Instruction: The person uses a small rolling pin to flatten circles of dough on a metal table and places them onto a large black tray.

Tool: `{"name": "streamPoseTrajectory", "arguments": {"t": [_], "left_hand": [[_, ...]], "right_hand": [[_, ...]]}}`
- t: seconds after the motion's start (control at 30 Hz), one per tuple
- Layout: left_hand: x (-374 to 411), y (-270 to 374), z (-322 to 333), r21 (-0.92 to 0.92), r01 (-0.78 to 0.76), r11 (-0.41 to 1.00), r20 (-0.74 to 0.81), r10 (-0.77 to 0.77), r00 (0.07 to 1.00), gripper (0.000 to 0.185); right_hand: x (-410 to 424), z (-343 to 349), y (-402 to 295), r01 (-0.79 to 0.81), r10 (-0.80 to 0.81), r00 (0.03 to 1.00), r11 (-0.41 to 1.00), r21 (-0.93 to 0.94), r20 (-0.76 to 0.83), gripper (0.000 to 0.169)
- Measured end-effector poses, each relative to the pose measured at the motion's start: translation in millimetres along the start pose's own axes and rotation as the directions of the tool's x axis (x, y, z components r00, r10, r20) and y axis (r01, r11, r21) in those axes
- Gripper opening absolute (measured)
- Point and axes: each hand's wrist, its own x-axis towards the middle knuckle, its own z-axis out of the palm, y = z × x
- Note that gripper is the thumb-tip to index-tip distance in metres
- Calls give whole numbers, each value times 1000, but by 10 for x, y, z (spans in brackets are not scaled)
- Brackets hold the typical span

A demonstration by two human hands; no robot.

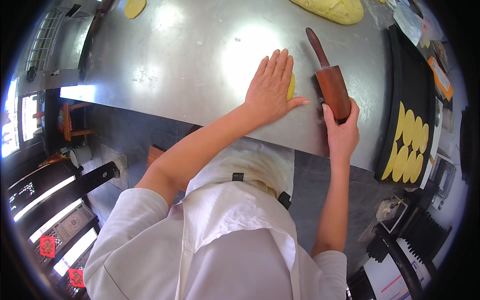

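My left hand [273, 84] lies flat, palm down, over a small piece of yellow dough [291, 87] on the stainless steel worktable [180, 71]. Only the dough's right edge shows past my palm. Its fingers stretch straight towards the table's far side, with the thumb out to the right. In my right hand [343, 137] is the near end of a reddish-brown wooden rolling pin [333, 88]. The pin stands just right of my left hand, its far handle pointing away from me; the near handle is hidden by my grip.
A large lump of yellow dough [333, 9] rests at the table's far side, and a flat dough round [135, 7] at the far left. Along the right edge, a black baking tray [408, 71] holds several flat dough rounds [407, 148]. Plastic bags [408, 24] lie beyond it.
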Motion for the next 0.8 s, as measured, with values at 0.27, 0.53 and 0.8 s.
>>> {"name": "streamPoseTrajectory", "arguments": {"t": [0.27, 0.53, 0.8], "left_hand": [[-178, -764, -738, -470, 78, 879, -404, -293, 866, 33], [226, -1157, -365, 1, 182, 983, -205, -178, 963, 59], [-357, -887, -381, -41, 204, 978, -237, -208, 949, 56]], "right_hand": [[229, -154, -222, 410, -409, 883, 911, 46, 229, 76], [882, 462, -481, 563, -517, 806, 820, -102, 290, 63], [470, 387, -379, 641, -591, 758, 754, -143, 276, 76]]}}
